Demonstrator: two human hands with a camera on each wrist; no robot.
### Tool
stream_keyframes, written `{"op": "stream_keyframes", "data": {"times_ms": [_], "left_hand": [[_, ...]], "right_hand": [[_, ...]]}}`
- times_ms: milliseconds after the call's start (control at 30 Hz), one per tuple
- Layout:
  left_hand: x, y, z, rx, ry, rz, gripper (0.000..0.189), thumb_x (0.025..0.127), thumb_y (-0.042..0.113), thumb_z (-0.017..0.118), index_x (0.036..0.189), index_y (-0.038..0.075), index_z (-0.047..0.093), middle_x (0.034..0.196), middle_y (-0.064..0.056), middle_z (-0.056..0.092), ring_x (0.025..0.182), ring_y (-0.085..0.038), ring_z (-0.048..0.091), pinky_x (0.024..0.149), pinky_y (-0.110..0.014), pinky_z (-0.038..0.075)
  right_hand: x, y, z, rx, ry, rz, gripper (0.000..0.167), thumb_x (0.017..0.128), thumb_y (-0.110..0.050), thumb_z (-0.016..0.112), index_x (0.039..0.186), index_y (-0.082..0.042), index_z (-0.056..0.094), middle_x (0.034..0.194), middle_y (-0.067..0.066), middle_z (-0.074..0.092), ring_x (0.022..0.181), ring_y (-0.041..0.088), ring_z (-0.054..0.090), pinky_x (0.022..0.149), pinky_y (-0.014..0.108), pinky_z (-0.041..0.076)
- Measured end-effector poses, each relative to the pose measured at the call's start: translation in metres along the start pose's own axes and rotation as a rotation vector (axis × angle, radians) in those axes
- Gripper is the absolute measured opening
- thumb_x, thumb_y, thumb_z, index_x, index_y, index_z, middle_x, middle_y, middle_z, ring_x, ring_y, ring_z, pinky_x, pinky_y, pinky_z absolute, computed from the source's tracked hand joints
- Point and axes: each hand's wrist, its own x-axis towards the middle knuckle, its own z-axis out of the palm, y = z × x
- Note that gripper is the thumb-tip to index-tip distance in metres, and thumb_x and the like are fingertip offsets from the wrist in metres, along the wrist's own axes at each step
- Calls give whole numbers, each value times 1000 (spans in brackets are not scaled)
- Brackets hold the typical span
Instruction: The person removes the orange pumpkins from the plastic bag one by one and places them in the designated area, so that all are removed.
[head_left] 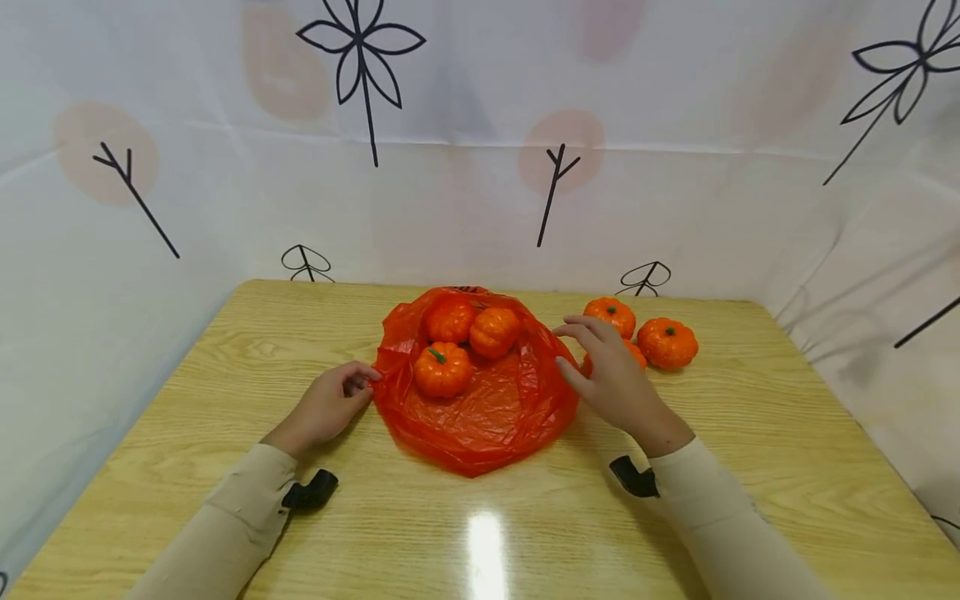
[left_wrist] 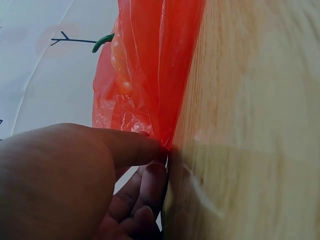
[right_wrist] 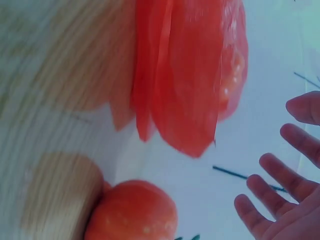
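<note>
A red plastic bag (head_left: pixel 480 425) lies spread open on the table, with three small orange pumpkins (head_left: pixel 443 370) inside, towards its back left. At the bag's left edge, my left hand (head_left: pixel 330 404) pinches the thin plastic between thumb and index finger. The left wrist view shows the pinched bag edge (left_wrist: pixel 167 100) low against the wood. My right hand (head_left: pixel 611 379) hovers by the bag's right rim, holding nothing, its fingers (right_wrist: pixel 280 175) spread apart. Three more pumpkins (head_left: pixel 667 343) sit to the right of the bag, one partly hidden behind the right hand.
The light wooden table (head_left: pixel 420 533) reaches to a white patterned cloth (head_left: pixel 465 200) at the back and sides. Black wrist mounts (head_left: pixel 309 492) sit at both cuffs. A bright reflection shows near the table's front.
</note>
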Motion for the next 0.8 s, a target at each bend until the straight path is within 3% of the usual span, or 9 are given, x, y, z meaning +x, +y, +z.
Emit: {"op": "stream_keyframes", "data": {"times_ms": [100, 233, 467, 800], "left_hand": [[0, -1, 0, 0, 1, 6, 18, 98, 6, 61, 115, 6, 66, 99, -8, 65, 87, -17, 58, 81, -34, 49], [0, -2, 0, -2, -1, 9, 18, 98, 6, 61, 115, 6, 66, 99, -8, 65, 87, -18, 58, 82, -34, 49], [0, -1, 0, -3, 4, 10, 17, 97, 5, 61, 114, 6, 66, 98, -7, 65, 87, -18, 57, 81, -32, 48], [-1, 1, 0, -9, 10, 12, 18, 97, 5, 60, 114, 7, 66, 98, -7, 65, 88, -18, 57, 80, -31, 47]], "right_hand": [[1, -5, 5, -5, -12, -8, 37, 95, -15, 68, 129, -5, 59, 144, 17, 49, 134, 39, 43, 94, 54, 52], [2, -11, 12, 1, -30, -18, 37, 94, -16, 69, 129, -8, 60, 143, 15, 49, 135, 36, 41, 105, 57, 45], [4, -23, 23, 1, -62, -61, 39, 93, -18, 70, 130, -9, 60, 142, 14, 50, 134, 34, 45, 107, 54, 43], [7, -39, 34, 11, -151, -50, 44, 95, -22, 69, 135, -12, 56, 145, 11, 48, 137, 31, 43, 112, 53, 39]]}}
